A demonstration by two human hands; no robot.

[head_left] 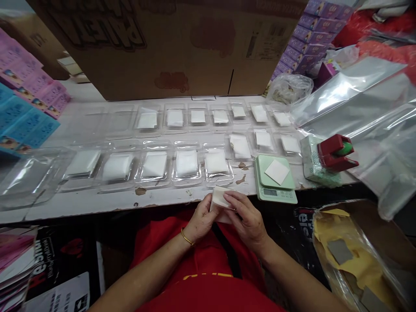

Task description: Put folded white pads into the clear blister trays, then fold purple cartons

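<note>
Left hand (202,220) and right hand (245,216) pinch a stack of white sheets (222,198) between thumbs and fingers, just in front of the bench's (175,193) near edge, left of the green scale (275,178) bearing one square sheet (277,172).

A large cardboard box (182,52) stands on a worn white table (113,201).

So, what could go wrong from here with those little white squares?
The left hand and right hand hold a white stack by the front edge of the table, so pieces might slip onto the red clothing. A bump could shift the pale square on the green scale. The clear trays sit close; nudging one might disturb its neighbour.
</note>
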